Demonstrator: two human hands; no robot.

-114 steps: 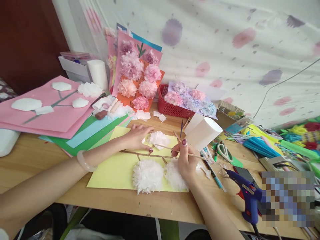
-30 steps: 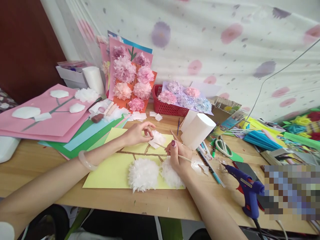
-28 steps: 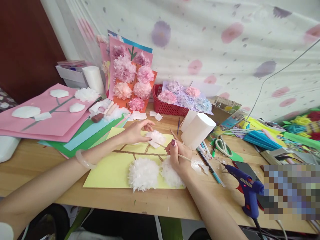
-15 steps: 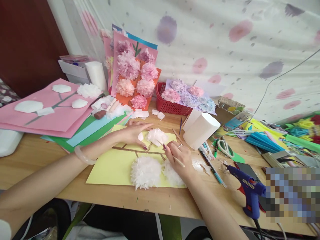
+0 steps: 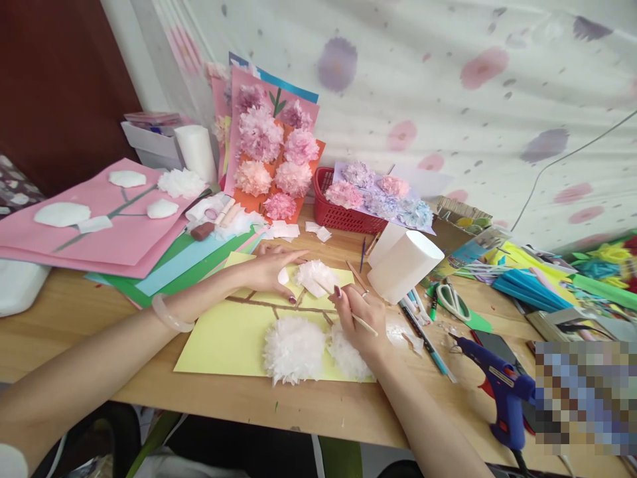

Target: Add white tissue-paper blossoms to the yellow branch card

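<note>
Right hand [image 5: 367, 311] was clamped on a thin stick [image 5: 365, 326], its tip at the small white flower [image 5: 314, 271], about one o'clock on the yellow sheet [image 5: 223, 338]. To that flower's nine o'clock, the left hand [image 5: 266, 271] was spread over the sheet, thumb and fingers well apart. A small white piece [image 5: 283, 276] showed in that gap (whether the hand touched it could not be told).

Change noted: about a second earlier, the left thumb and fingertips were drawn in close to the flower's edge, and more of the stick showed between flower and right hand. Since then the left hand had opened out, and the right hand had closed in. In judgement, this marked a shift from pinching at the flower to pressing with the stick, the left hand probably steadying the sheet.

Work on the flower appeared incomplete: it looked smaller than the full white flower [image 5: 293, 350] at five o'clock. Another white flower [image 5: 345, 355], at four o'clock, was partly hidden by the right hand.
</note>
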